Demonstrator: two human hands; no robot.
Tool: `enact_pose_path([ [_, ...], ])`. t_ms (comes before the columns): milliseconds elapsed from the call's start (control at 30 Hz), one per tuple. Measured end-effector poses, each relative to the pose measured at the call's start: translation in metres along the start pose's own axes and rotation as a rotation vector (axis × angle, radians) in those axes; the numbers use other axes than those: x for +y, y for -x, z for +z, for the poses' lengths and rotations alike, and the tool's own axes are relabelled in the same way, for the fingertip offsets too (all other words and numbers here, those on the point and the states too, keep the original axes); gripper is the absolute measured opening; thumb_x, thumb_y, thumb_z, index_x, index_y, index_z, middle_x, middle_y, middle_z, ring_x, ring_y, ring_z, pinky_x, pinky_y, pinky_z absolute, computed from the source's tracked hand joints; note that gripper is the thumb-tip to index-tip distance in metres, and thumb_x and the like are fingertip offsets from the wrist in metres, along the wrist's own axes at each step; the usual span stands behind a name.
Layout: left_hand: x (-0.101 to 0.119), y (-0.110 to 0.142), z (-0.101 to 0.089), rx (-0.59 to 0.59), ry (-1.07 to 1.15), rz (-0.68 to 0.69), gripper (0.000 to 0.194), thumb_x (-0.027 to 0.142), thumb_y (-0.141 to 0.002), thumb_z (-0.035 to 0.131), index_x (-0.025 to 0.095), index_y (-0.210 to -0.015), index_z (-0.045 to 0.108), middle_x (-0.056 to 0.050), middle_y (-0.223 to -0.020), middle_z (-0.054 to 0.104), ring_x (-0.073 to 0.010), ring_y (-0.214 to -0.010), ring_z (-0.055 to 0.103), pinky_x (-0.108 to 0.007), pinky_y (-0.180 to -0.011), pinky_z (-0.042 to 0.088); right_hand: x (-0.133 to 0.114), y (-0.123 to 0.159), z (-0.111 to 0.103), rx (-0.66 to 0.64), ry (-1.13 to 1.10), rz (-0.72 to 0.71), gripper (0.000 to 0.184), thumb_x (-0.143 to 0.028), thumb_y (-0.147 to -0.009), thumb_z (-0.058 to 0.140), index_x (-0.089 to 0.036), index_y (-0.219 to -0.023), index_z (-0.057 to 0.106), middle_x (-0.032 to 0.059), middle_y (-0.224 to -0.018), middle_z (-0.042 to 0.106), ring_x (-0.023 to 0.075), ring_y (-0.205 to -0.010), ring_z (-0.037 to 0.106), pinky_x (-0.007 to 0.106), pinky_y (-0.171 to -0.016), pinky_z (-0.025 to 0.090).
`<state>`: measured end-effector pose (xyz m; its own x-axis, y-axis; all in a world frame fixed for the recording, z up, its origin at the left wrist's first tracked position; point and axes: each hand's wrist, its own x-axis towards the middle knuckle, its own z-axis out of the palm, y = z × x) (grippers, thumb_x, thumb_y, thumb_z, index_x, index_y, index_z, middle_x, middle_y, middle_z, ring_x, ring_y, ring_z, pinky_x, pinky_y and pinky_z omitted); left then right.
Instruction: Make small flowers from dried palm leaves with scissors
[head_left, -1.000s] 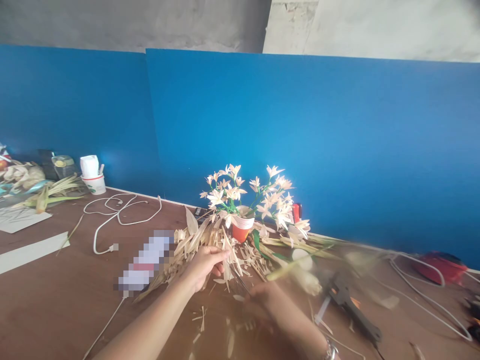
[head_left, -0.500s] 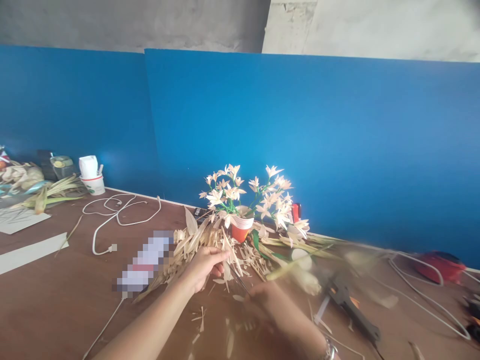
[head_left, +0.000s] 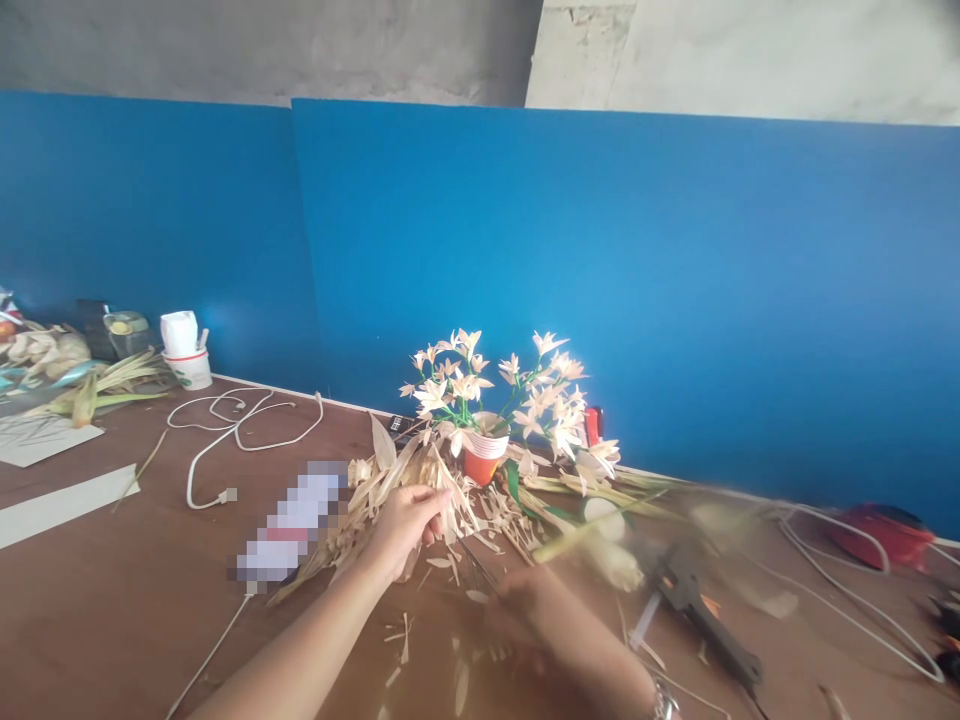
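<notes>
My left hand (head_left: 409, 522) is closed in a pinch on a pale strip of dried corn husk (head_left: 451, 518). Just right of it, my right hand (head_left: 538, 603) is closed around scissors (head_left: 477, 563), their slim dark blades pointing up and left toward the strip. Blur hides the handles and most of the fingers. Behind both hands, an orange and white paper cup (head_left: 484, 462) holds green stems with several cream husk flowers (head_left: 469, 385). A heap of dry husks (head_left: 390, 480) lies left of the cup, and small cut scraps (head_left: 506, 520) are scattered in front of it.
A glue gun (head_left: 705, 620) lies to the right, near white cables (head_left: 862, 610) and a red object (head_left: 881, 537). On the left are a blurred-out phone-like object (head_left: 289, 530), a white charging cable (head_left: 240, 425) and a white cup (head_left: 187, 368). A blue partition (head_left: 600, 260) borders the brown table (head_left: 150, 590).
My left hand has shifted slightly left and up with the husk strip. The right hand and scissors stay in nearly the same place.
</notes>
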<state>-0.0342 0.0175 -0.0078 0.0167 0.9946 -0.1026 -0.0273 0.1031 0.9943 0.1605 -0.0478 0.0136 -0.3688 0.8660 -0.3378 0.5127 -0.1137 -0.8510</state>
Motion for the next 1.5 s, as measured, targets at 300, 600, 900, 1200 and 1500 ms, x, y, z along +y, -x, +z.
enact_pose_path([
  [300, 0.0036, 0.0033, 0.005, 0.001, -0.022, 0.022, 0.035, 0.046, -0.069, 0.068, 0.015, -0.055, 0.06, 0.003, -0.041, 0.051, -0.0081, -0.039, 0.043, -0.019, -0.039, 0.032, -0.0012, 0.0, 0.0029, -0.002, 0.017, -0.022, 0.012, -0.015, -0.066, 0.056, -0.015, -0.054, 0.056, -0.0054, -0.044, 0.049, 0.0058, -0.042, 0.04, 0.018, -0.04, 0.024],
  [600, 0.004, 0.0064, 0.006, 0.004, -0.015, 0.009, 0.034, 0.045, -0.069, 0.067, 0.015, -0.056, 0.061, 0.003, -0.041, 0.051, -0.0079, -0.039, 0.042, -0.019, -0.039, 0.031, -0.0016, 0.0002, 0.0033, -0.002, 0.023, -0.015, 0.011, -0.016, -0.066, 0.054, -0.015, -0.056, 0.059, -0.0055, -0.044, 0.049, 0.0064, -0.041, 0.041, 0.018, -0.042, 0.027],
  [900, 0.0062, 0.0066, 0.0063, 0.01, -0.016, -0.007, 0.035, 0.047, -0.068, 0.068, 0.015, -0.056, 0.061, 0.003, -0.04, 0.051, -0.0074, -0.038, 0.04, -0.019, -0.039, 0.03, -0.0059, 0.0015, 0.0025, 0.0, 0.064, -0.028, 0.011, -0.016, -0.065, 0.054, -0.015, -0.055, 0.06, -0.0051, -0.044, 0.05, 0.0074, -0.043, 0.041, 0.019, -0.044, 0.028],
  [1200, 0.0037, 0.0057, 0.0059, 0.0, 0.02, -0.014, 0.034, 0.046, -0.066, 0.069, 0.015, -0.057, 0.062, 0.003, -0.04, 0.05, -0.0074, -0.038, 0.04, -0.019, -0.039, 0.03, -0.0033, 0.0, 0.0029, 0.028, 0.089, -0.058, 0.012, -0.014, -0.065, 0.054, -0.015, -0.056, 0.062, -0.0047, -0.044, 0.049, 0.0078, -0.044, 0.042, 0.019, -0.043, 0.028],
  [1500, 0.0013, 0.0035, 0.0072, 0.024, 0.089, -0.005, 0.034, 0.047, -0.063, 0.071, 0.014, -0.057, 0.061, 0.003, -0.04, 0.049, -0.0077, -0.04, 0.042, -0.019, -0.039, 0.028, -0.0022, -0.0006, 0.0011, 0.052, 0.139, -0.106, 0.013, -0.011, -0.068, 0.055, -0.014, -0.059, 0.064, -0.0027, -0.05, 0.053, 0.0089, -0.051, 0.046, 0.019, -0.047, 0.031],
])
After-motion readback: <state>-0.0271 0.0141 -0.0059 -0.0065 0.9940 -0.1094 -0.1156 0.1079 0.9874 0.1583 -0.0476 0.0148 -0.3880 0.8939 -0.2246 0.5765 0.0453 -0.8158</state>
